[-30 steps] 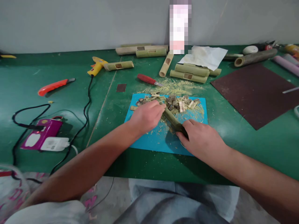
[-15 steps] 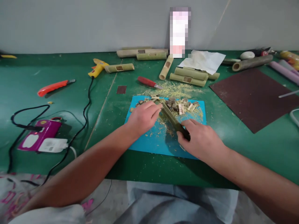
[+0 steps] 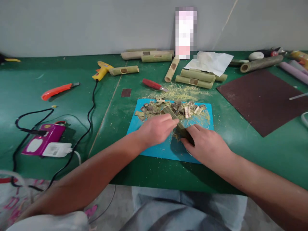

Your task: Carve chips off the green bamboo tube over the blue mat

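Observation:
A short green bamboo stick (image 3: 173,117) lies slanted on a blue cutting mat (image 3: 154,147). My right hand (image 3: 207,144) is closed around its near end. My left hand (image 3: 158,128) rests its fingertips on the stick's middle. Whether the left hand also holds a small tool I cannot tell. Beyond the hands, a heap of small cut bamboo chips (image 3: 178,107) and pale shavings covers the mat's far edge.
Several bamboo tubes (image 3: 196,78), a red-handled knife (image 3: 152,84), an orange utility knife (image 3: 57,90), a yellow glue gun (image 3: 102,70) with black cord, a purple device (image 3: 40,142), a brown sheet (image 3: 262,96) and white paper (image 3: 211,61) lie on the green table (image 3: 36,83).
My left hand slid back along the stick from its far end toward my right hand. The right hand kept its hold on the near end.

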Tool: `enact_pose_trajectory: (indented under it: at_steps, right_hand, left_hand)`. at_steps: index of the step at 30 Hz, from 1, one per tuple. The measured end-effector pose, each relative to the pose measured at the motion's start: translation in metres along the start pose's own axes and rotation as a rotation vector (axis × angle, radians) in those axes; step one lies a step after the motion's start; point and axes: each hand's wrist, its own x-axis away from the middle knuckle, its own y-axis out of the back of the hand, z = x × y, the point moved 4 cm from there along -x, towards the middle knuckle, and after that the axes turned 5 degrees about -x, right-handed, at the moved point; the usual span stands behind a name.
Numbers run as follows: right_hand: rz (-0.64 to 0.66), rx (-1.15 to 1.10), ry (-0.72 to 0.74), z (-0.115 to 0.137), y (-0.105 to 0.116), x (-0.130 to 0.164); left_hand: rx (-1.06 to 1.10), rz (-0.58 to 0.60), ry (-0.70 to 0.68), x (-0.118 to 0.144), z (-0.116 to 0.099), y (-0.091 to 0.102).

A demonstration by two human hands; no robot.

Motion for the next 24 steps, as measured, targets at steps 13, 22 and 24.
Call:
enact_pose_trajectory:
  at_steps: [13,22,24]
  right_hand:
    - [0.003,0.008,-0.006,-0.0008,-0.0040,0.0018]
    - [0.038,0.025,-0.023,0.0012,-0.0019,-0.0009]
    - [0.060,0.030,-0.028,0.0022,-0.0011,-0.0006]
  left_hand:
    - [-0.155,-0.130,0.048,0.0022,0.0035,0.0023]
    - [-0.163,-0.100,0.017,0.0018,0.0015,0.0012]
    - [-0.139,-0.058,-0.022,0.0020,0.0000,-0.0002]
